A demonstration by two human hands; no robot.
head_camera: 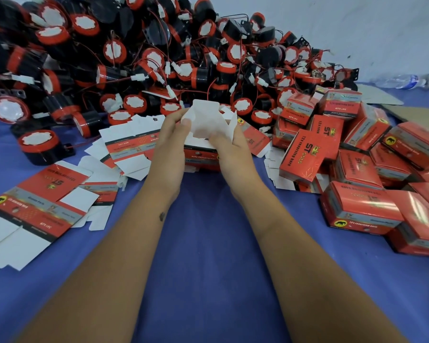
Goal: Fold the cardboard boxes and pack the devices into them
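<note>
Plastic bottle (401, 81) on blue tablecloth (208, 243)

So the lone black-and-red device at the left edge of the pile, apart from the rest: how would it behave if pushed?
The device lies on its side, and its round body suggests it could roll rather than slide on the blue cloth. Its thin red lead may drag or snag. The thick black housing looks solid, so it is probably stiff and fairly heavy for its size.

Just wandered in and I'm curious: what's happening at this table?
A person is folding a red cardboard box, left hand and right hand both gripping its white flaps. Flat boxes lie to the left, finished boxes to the right, and a pile of black-and-red devices waits behind.
</note>
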